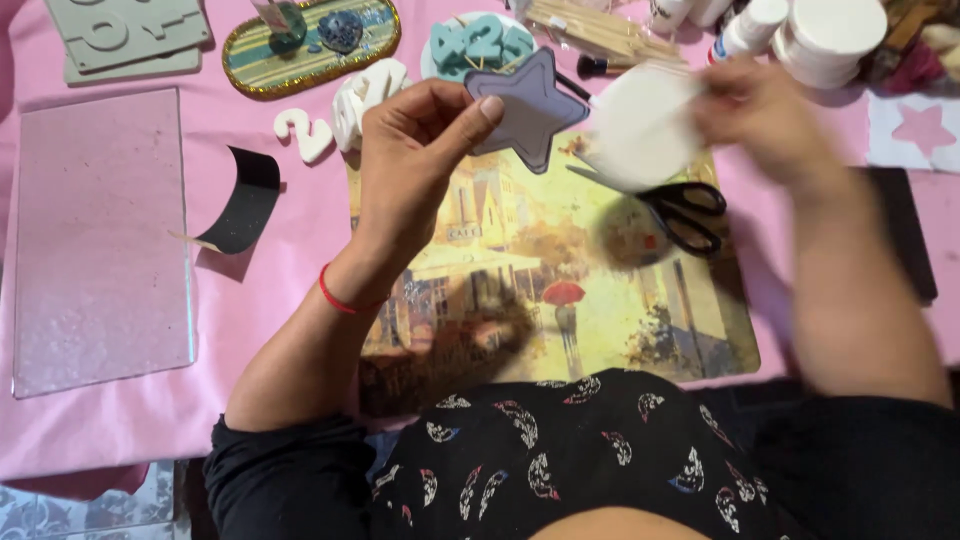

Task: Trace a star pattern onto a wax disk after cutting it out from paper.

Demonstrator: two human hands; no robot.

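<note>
My left hand is raised over the table and pinches a grey-purple star-shaped piece between thumb and fingers. A red thread circles that wrist. My right hand, blurred by motion, holds a white round disc just right of the star. Both hands hover above a placemat printed with a yellow street painting. Black-handled scissors lie on the placemat under the disc.
A clear glass sheet lies at the left on the pink cloth. A curved black strip, white number shapes, an oval gold-rimmed tray, a plate of teal shapes, wooden sticks and stacked white discs line the far side.
</note>
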